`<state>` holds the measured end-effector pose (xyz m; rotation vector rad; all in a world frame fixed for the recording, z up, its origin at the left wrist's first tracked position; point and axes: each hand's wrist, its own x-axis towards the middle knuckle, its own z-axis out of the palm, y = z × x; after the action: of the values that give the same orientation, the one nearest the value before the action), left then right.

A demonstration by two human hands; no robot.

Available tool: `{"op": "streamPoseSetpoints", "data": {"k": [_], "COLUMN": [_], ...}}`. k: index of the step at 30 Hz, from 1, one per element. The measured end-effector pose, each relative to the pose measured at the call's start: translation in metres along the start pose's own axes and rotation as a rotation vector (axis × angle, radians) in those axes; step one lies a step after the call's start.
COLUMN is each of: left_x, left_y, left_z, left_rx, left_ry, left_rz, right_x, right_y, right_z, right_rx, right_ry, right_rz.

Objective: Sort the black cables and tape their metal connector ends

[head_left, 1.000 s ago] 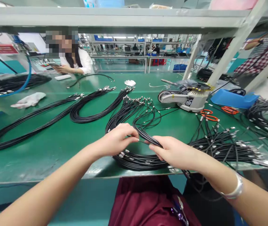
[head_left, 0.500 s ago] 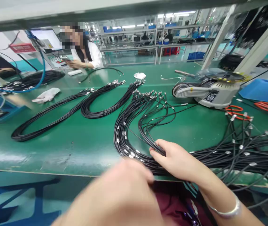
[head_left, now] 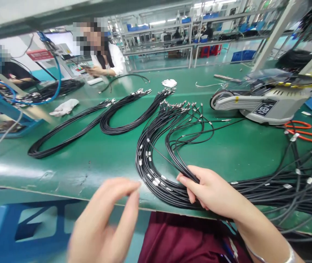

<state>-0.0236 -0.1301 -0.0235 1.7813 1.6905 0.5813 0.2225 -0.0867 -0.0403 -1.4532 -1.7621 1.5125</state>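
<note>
My right hand (head_left: 207, 190) is closed around a small group of black cables (head_left: 186, 171) at the bench's front edge, thumb on top. These cables bend up and back to loose metal-tipped ends. Under and beside them lies a thick curved bundle of black cables (head_left: 142, 153) with white labels. My left hand (head_left: 109, 219), slightly blurred, hangs in front of the bench edge, left of that bundle. Its thumb and index fingertips come together in a pinch; whether anything small sits between them cannot be made out. It is apart from the cables.
Two looped cable bundles (head_left: 62, 126) (head_left: 125, 126) lie to the left on the green bench (head_left: 112, 157). A grey tape dispenser (head_left: 265, 106) and orange-handled scissors (head_left: 299, 126) are at right, near more labelled cables (head_left: 276, 190). White gloves (head_left: 65, 107) lie farther back. A person (head_left: 109, 54) sits opposite.
My left hand has moved left and away from the right hand, its fingers now showing. The right hand keeps its hold on the cables. The whole view has shifted a little.
</note>
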Motion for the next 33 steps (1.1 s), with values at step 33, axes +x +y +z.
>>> {"op": "streamPoseSetpoints", "data": {"k": [33], "left_x": [0.049], "left_y": [0.008], "left_z": [0.015], "left_rx": [-1.112], "left_ry": [-0.058], "left_rz": [-0.337], "right_x": [-0.002], "right_y": [-0.003], "right_z": [0.01], "right_rx": [-0.119], "right_ry": [0.093], "right_rz": [-0.194]}}
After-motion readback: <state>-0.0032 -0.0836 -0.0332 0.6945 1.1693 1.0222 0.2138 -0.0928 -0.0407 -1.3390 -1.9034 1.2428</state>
